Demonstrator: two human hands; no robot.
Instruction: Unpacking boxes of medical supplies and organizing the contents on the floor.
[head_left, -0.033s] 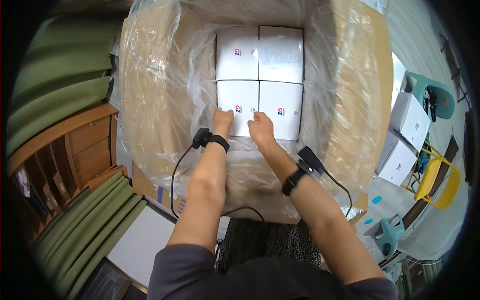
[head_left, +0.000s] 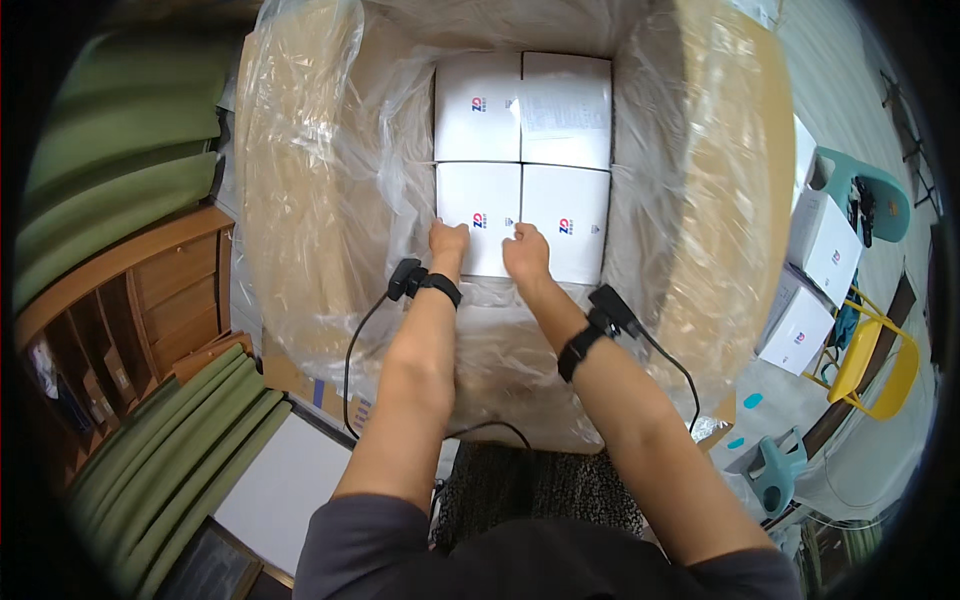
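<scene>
Two hands (head_left: 447, 240) (head_left: 525, 250) on white box (head_left: 478, 215), near edge, plastic-lined carton (head_left: 300, 200)

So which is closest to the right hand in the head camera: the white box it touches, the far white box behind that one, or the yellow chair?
From the right hand:
1. Near-right white box, in the lined carton, under the fingertips.
2. Far-right white box, directly behind it, deeper in the carton.
3. Yellow chair, outside the carton, far right on the floor.

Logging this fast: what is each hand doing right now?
Left hand: resting on the near-left white box, grip unclear.
Right hand: at the same box's near edge, grip unclear.
</scene>
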